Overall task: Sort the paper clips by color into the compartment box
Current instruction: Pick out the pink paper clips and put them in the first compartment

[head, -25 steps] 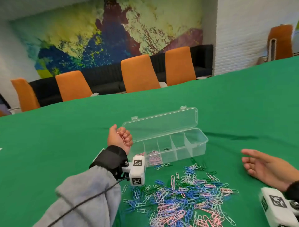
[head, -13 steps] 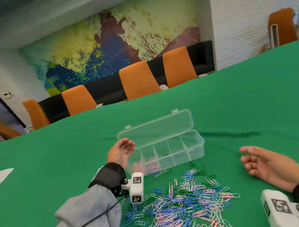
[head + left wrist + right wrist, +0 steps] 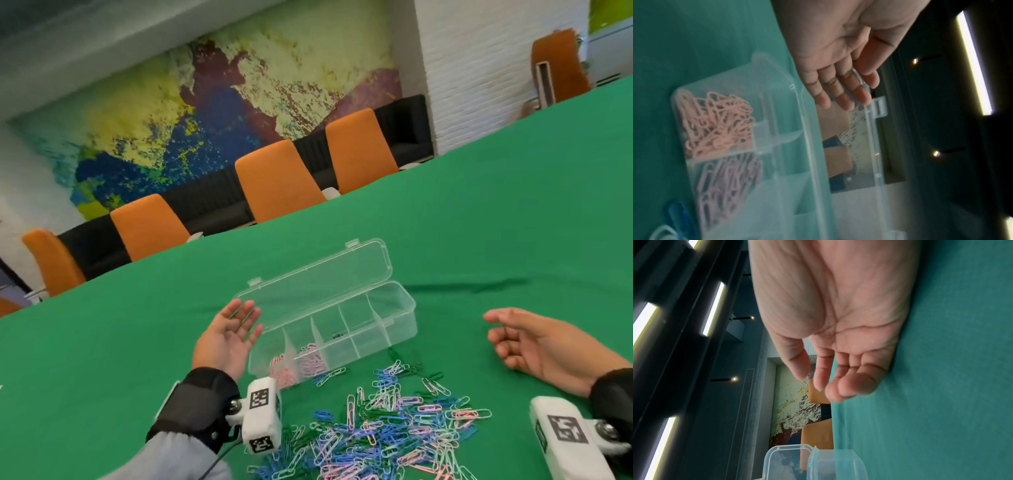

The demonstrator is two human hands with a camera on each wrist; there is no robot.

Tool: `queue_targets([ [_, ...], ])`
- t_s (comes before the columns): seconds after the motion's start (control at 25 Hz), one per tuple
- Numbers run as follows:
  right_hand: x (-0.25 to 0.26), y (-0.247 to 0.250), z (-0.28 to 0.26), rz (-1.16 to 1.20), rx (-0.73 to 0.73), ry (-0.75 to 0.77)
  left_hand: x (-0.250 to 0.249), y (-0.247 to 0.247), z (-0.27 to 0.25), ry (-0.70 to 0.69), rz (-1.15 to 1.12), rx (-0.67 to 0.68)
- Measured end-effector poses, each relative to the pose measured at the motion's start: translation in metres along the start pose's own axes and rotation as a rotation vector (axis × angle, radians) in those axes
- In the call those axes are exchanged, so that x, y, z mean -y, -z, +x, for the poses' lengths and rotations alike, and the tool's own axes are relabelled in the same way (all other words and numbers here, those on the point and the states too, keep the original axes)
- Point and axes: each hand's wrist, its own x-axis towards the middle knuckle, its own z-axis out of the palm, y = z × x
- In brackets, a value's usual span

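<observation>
A clear compartment box (image 3: 404,320) stands open on the green table, its lid (image 3: 318,274) tilted back. Its leftmost compartment holds salmon-pink clips (image 3: 715,123), and the one beside it holds paler pink clips (image 3: 729,180). A loose pile of blue, pink, green and white paper clips (image 3: 387,431) lies in front of the box. My left hand (image 3: 236,325) hovers palm up at the box's left end, fingers straight and empty (image 3: 842,84). My right hand (image 3: 520,339) rests on its side to the right of the box, fingers loosely curled and empty (image 3: 830,379).
The green tablecloth (image 3: 513,222) stretches far behind and to both sides of the box. Orange chairs (image 3: 277,181) line the table's far edge before a painted wall. Another orange chair (image 3: 558,65) stands at the far right.
My left hand went from curled around pink clips to flat and empty beside the box's left end. The right hand stayed resting on the cloth. The head view tilted.
</observation>
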Motion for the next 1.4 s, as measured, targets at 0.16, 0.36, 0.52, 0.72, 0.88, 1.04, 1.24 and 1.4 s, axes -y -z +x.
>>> queue_targets([
  [0.16,0.003,-0.002,0.002,0.033,-0.06,-0.029,-0.004,0.033,-0.015,0.023,-0.257,0.021],
  [0.36,-0.001,-0.002,0.004,-0.021,-0.097,-0.043,0.016,0.043,-0.03,0.079,-0.507,0.11],
  [0.52,0.01,-0.02,-0.001,-0.228,-0.115,-0.087,0.033,0.047,-0.035,0.112,-0.547,0.248],
  [0.72,0.014,-0.072,-0.011,-1.332,0.253,-0.239,0.047,0.042,-0.037,0.193,-0.535,0.251],
  [0.88,-0.001,-0.104,-0.013,-2.009,0.364,-0.284,0.057,0.03,-0.046,0.278,-0.427,0.229],
  [1.04,-0.006,-0.106,-0.018,-2.074,0.282,-0.25,0.064,0.026,-0.05,0.292,-0.381,0.182],
  [1.24,0.01,-0.116,-0.024,-1.845,0.18,-0.155,0.071,0.021,-0.058,0.352,-0.321,0.23],
  [1.4,0.029,-0.14,-0.019,-1.608,0.166,-0.039,0.071,0.019,-0.064,0.387,-0.264,0.243],
])
